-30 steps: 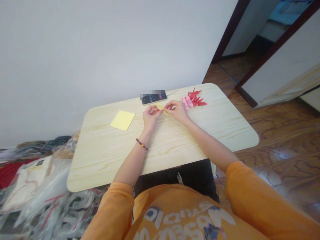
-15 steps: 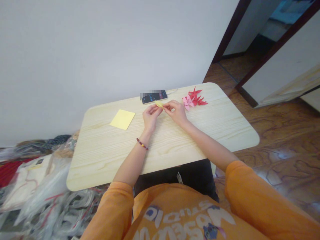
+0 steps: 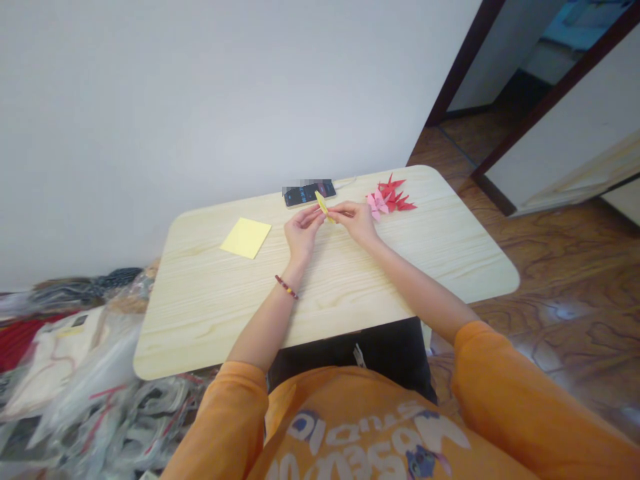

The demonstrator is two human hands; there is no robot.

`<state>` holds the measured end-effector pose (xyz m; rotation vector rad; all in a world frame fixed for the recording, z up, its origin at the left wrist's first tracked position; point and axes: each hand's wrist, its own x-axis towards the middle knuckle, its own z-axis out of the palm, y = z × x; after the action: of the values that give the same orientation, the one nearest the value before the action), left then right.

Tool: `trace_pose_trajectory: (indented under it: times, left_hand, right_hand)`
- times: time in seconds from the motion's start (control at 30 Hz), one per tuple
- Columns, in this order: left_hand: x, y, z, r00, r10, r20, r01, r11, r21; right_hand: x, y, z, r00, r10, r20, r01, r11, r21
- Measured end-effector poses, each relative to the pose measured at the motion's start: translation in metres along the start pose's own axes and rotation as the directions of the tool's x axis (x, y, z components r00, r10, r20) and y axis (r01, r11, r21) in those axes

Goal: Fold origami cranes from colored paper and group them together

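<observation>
Room in a private home. Contents: white painted wall (image 3: 200, 120); wood-patterned floor (image 3: 565, 267); dark-framed doorway (image 3: 465, 63) opening onto a further room; small pale wooden table (image 3: 210, 320) holding phone (image 3: 307, 193) and paper cranes (image 3: 393, 200); plastic bags (image 3: 90, 393) heaped alongside.

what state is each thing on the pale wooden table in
narrow folded yellow paper, pinched between both hands
left hand, fingertips on the paper
right hand, fingertips on the paper
square yellow paper sheet, flat, unfolded
black smartphone, lying flat, screen lit
red and pink origami cranes, clustered
</observation>
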<state>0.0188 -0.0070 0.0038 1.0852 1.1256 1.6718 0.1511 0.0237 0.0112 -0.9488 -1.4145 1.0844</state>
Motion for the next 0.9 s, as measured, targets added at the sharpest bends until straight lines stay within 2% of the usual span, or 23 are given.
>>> trace_pose_trajectory:
  times: [0.13, 0.27, 0.5, 0.67, 0.9]
  left_hand:
    - [0.0001, -0.0001, -0.0001, 1.0, 0.028, 0.002, -0.028, 0.999, 0.041]
    - [0.0002, -0.0001, 0.0006, 0.998, 0.055, 0.027, -0.056, 0.998, 0.036]
    - [-0.002, 0.0042, 0.002, 0.998, 0.058, 0.03, -0.06, 0.995, 0.078]
    - [-0.0026, 0.0054, 0.0017, 0.997, 0.076, 0.005, -0.076, 0.983, 0.165]
    - [-0.0053, 0.0028, 0.0029, 0.996, 0.088, 0.021, -0.09, 0.977, 0.192]
  right_hand:
    - [0.0007, 0.0007, 0.0005, 0.997, 0.075, 0.006, -0.076, 0.995, 0.068]
    - [0.0017, 0.0007, -0.0011, 0.992, 0.124, -0.013, -0.123, 0.99, 0.065]
    - [0.0011, 0.0002, -0.0009, 0.991, 0.135, -0.004, -0.134, 0.985, 0.113]
    - [-0.0013, 0.0021, 0.0015, 0.993, 0.121, 0.006, -0.121, 0.988, 0.094]
    - [-0.0021, 0.0013, 0.0032, 0.991, 0.133, 0.001, -0.133, 0.989, 0.058]
